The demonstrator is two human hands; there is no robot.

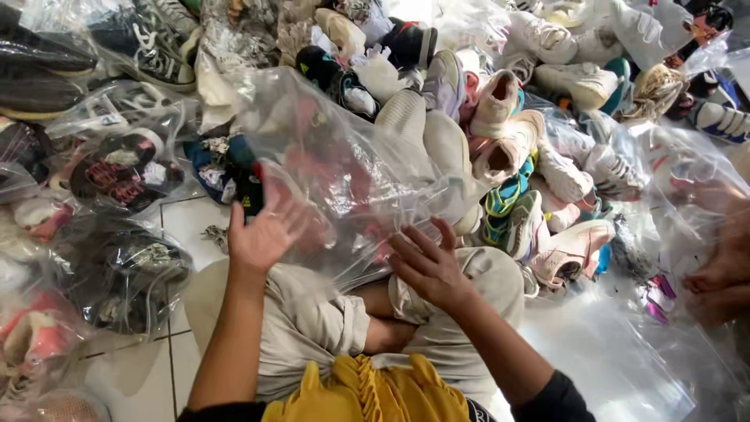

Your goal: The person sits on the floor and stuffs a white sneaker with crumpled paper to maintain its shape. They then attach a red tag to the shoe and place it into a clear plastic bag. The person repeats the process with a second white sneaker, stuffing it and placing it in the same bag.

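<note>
yellow cloth (pixel 367 391) below hands (pixel 262 234) touching crinkly clear bag (pixel 344 164).

- Clear plastic bag (pixel 344 172): glare and creases blur the pink and dark things behind it; kind not readable.
- Left hand (pixel 262 234): fingertips blurred against the film.
- Another person's hand (pixel 723 273): cut off by right edge, veiled by plastic.
- Bagged shoes (pixel 125 168): shapes smeared by wrap.
- Shoe pile (pixel 516 148): runs past the top edge.
</note>
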